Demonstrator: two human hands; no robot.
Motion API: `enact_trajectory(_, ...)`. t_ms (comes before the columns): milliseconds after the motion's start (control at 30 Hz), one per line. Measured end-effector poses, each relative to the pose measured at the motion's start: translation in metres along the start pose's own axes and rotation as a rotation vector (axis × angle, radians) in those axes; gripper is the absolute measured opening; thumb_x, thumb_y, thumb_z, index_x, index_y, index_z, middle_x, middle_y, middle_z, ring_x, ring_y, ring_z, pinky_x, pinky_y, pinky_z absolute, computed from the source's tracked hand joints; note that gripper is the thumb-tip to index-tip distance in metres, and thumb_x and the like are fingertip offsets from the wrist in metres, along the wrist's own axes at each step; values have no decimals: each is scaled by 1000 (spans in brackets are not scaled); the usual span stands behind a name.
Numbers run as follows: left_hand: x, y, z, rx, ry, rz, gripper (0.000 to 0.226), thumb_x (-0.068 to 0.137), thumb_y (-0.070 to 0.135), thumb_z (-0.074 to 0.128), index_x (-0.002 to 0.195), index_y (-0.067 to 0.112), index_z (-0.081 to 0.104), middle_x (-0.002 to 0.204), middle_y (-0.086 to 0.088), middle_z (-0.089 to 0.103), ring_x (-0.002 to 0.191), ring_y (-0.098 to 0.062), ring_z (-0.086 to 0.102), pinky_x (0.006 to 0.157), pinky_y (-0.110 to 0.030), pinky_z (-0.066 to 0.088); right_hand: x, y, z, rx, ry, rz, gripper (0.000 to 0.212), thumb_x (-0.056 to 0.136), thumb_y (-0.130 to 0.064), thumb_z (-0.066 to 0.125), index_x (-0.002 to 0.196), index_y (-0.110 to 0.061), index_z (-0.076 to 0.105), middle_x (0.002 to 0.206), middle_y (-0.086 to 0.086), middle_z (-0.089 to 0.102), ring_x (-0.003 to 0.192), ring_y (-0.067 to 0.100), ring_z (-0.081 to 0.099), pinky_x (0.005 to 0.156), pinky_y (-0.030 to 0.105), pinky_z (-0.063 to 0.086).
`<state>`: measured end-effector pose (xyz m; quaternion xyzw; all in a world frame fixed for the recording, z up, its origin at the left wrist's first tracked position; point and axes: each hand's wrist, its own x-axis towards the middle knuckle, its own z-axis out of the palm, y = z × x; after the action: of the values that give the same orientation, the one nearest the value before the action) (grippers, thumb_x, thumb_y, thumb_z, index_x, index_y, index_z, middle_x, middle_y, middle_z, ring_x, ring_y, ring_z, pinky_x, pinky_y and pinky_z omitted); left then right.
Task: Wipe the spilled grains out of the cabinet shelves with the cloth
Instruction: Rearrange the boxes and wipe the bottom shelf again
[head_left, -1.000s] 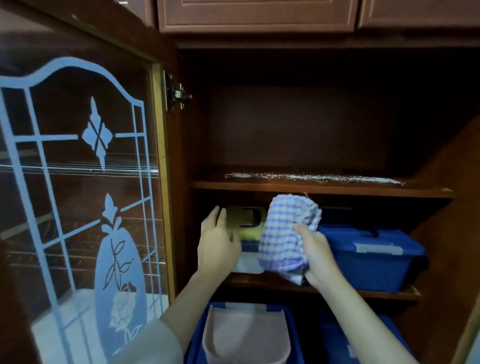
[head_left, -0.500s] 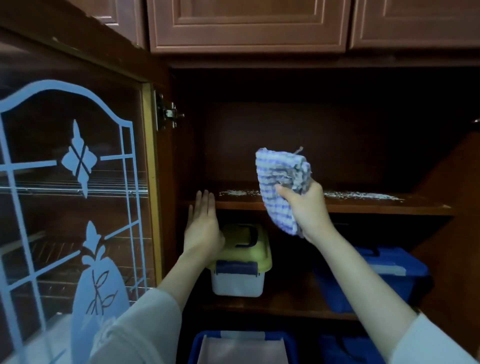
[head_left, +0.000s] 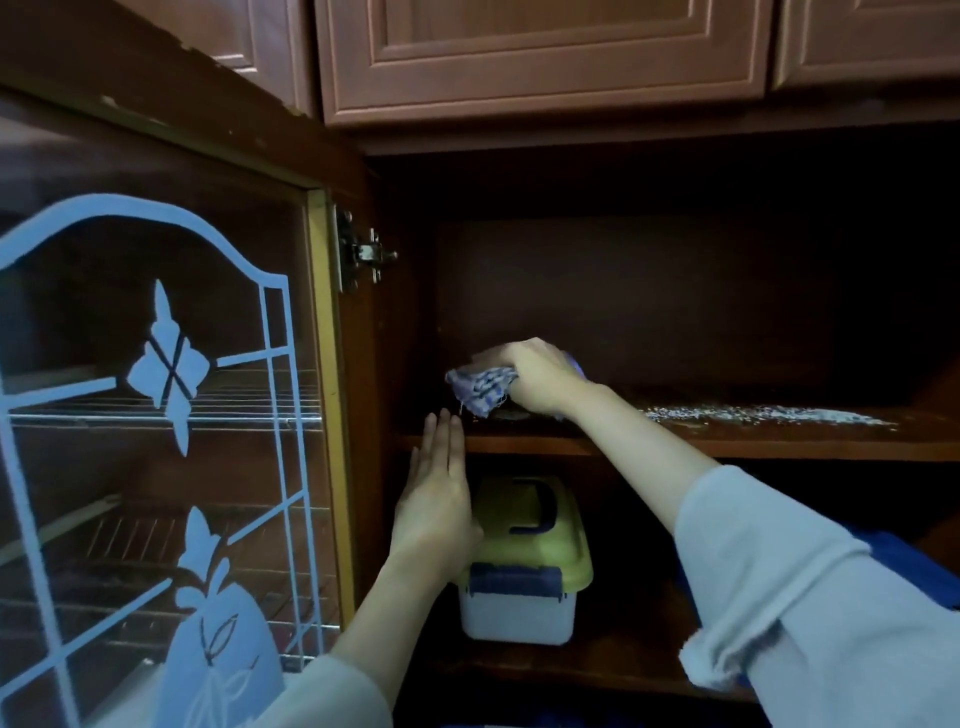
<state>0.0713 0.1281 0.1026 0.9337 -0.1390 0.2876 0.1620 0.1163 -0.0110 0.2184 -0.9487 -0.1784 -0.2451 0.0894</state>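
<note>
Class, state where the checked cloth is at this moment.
In the head view, the checked cloth is at the left end of the upper shelf, gripped under the right hand, with the spilled grains to its right.

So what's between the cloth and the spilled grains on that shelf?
In the head view, the right hand holding the cloth comes first, then a bare bit of shelf before the grains.
</note>
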Motion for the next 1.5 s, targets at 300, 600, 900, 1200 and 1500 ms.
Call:
enact_trajectory(300,1,3,7,42,6,-28,106,82,14,59,138,9,-32,150,-6,-34,136,-17,-33,117,-31,-8,21,1,31,-439,-170,-258,57,86,-1,44,135,-30,49,145,-5,44,135,21,38,108,39,33)
enact_trajectory(600,-1,9,5,64,-4,-69,99,85,16,55,142,9,-26,154,-6,-26,139,-17,-29,117,-33,-10,4,43,24,-437,-98,-216,46,82,-4,47,122,-22,63,127,2,61,119,25,53,88,39,46)
enact_trajectory(900,0,13,5,63,-5,-122,96,85,16,54,146,10,-20,156,-4,-21,140,-17,-26,116,-36,-8,-18,75,-7,-511,-200,-122,51,81,1,46,119,-28,64,128,-3,59,116,23,55,80,35,48)
enact_trajectory(1200,0,16,2,96,-42,-134,92,86,16,50,145,8,-20,155,-5,-22,140,-20,-28,118,-46,2,10,32,-11,-470,-42,-88,40,87,-10,45,118,-28,65,123,6,61,110,30,57,77,34,45)
enact_trajectory(1500,4,12,8,110,-21,-130,91,86,6,47,144,7,-23,154,-6,-24,139,-20,-29,118,-39,0,42,-9,34,-616,-262,-189,48,97,-14,36,141,-31,41,148,-1,38,135,24,31,105,52,29)
